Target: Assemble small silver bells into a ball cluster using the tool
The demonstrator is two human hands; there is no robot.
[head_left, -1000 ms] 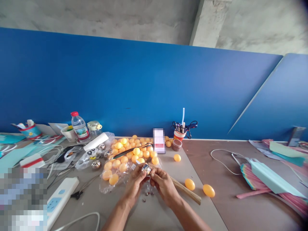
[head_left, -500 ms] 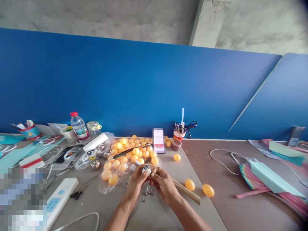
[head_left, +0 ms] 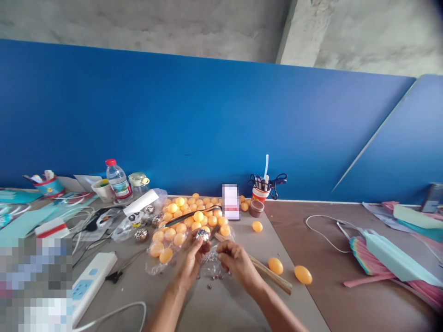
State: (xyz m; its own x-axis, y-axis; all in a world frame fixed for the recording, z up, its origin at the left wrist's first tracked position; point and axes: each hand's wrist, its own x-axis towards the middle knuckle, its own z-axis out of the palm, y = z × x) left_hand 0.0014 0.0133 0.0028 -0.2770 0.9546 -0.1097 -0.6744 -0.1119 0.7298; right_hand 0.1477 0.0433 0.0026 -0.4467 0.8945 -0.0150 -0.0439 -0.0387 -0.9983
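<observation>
We are gripping a silvery ball in our left fingers, holding our right fingers together, orange balls lying toward the worktop's far edge

soft, fairly bright light falls across the desk; highlights glint on the silvery ball in the left hand. away from that grip, outer edges stretch, the top right corner darkens, and pixelated blocks hide patches.
</observation>
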